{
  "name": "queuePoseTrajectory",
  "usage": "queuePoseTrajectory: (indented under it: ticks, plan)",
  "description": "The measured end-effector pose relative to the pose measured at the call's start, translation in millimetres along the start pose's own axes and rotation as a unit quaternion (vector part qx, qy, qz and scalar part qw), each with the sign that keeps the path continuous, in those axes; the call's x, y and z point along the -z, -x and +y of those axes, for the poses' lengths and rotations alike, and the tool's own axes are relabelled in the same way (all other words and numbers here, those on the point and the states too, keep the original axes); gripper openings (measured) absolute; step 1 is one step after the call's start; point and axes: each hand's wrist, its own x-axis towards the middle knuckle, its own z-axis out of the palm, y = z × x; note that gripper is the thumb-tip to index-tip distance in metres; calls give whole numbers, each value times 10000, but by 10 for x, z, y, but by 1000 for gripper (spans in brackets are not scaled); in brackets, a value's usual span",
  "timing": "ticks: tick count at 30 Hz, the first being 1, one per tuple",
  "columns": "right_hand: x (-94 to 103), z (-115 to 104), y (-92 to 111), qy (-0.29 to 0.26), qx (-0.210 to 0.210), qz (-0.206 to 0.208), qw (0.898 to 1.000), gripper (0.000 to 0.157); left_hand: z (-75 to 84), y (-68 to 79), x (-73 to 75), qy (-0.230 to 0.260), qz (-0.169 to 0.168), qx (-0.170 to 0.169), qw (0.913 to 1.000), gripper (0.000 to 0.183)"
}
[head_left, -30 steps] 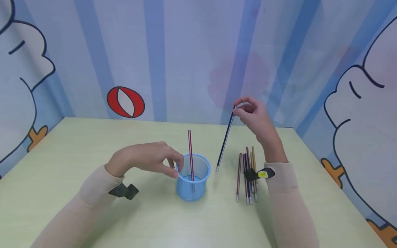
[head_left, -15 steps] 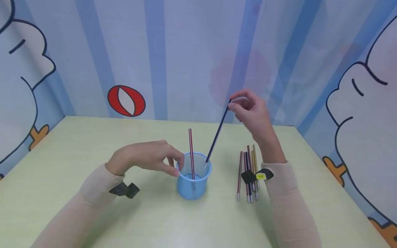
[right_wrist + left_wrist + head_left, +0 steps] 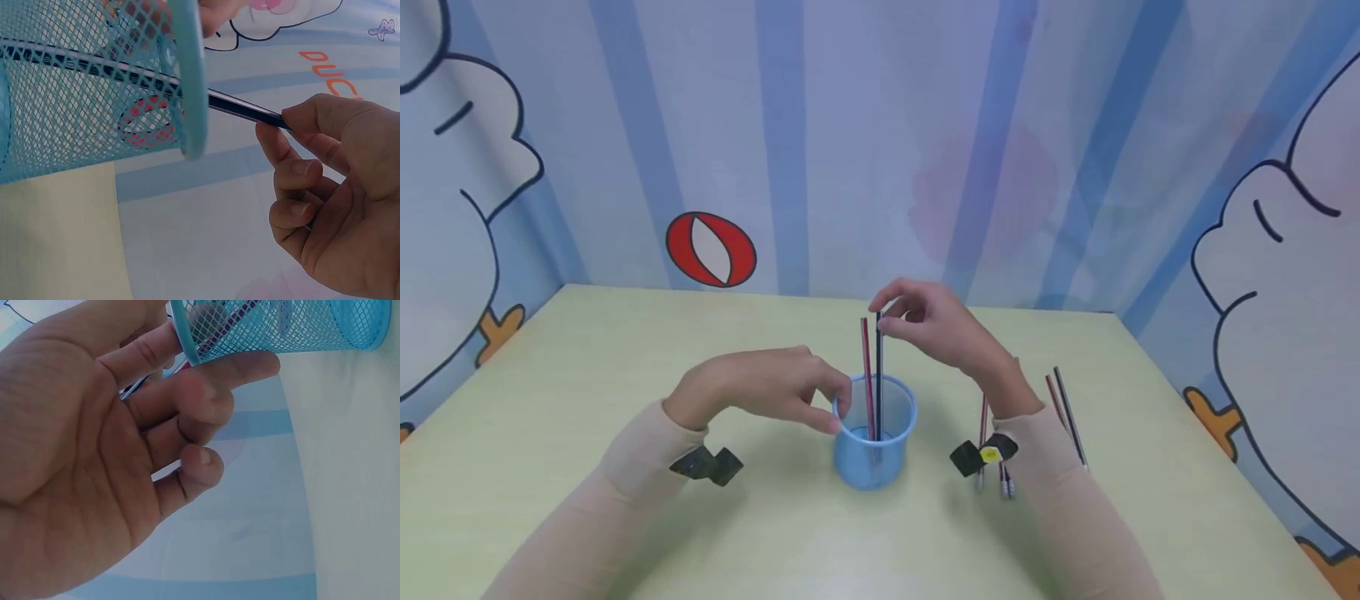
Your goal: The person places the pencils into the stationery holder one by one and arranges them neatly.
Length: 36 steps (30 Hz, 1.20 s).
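A light blue mesh pencil cup [image 3: 859,468] stands on the table. My left hand [image 3: 767,386] pinches its rim from the left, a finger inside and the thumb outside; the left wrist view shows the other fingers [image 3: 203,465] loosely bent below the rim. My right hand [image 3: 940,329] pinches a dark blue pencil [image 3: 880,367] near its upper end with thumb and index finger. The pencil stands nearly upright, its lower part inside the cup, seen through the mesh [image 3: 75,125] in the right wrist view. Beside it in the cup leans a red striped pencil [image 3: 868,367].
Right of the cup, several pencils [image 3: 982,417] lie on the pale yellow table [image 3: 760,533], partly covered by my right forearm [image 3: 1060,492]. A dark pencil [image 3: 1070,412] and a reddish one lie farther right. A striped backdrop [image 3: 850,150] hangs behind.
My right hand has moved left and down, bringing the dark blue pencil from beside the cup into it. Two pencils now show right of my right wrist. The left hand keeps its hold.
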Motion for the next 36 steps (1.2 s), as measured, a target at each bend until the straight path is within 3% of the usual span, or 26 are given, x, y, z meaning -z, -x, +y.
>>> queuePoseTrajectory:
  ticks: [6,13,20,25,36]
  plan:
    - [-181,15,10,-171,146,-122,9997,15,13,-25,-31,24,-115,74,9999,17]
    - [-275,-16,-11,17,273,110,9996,17,19,-66,-40,-37,38,28,10000,30]
    - [-227,-12,-38,248,227,32,9994,17,22,-74,-27,-32,91,8,10000,29]
    - [-167,-23,-43,271,180,-227,9992,27,29,-73,-34,2,117,33,9999,22]
    - [6,112,-42,357,-283,-573,9973,33,40,-82,-45,-73,112,161,9998,20]
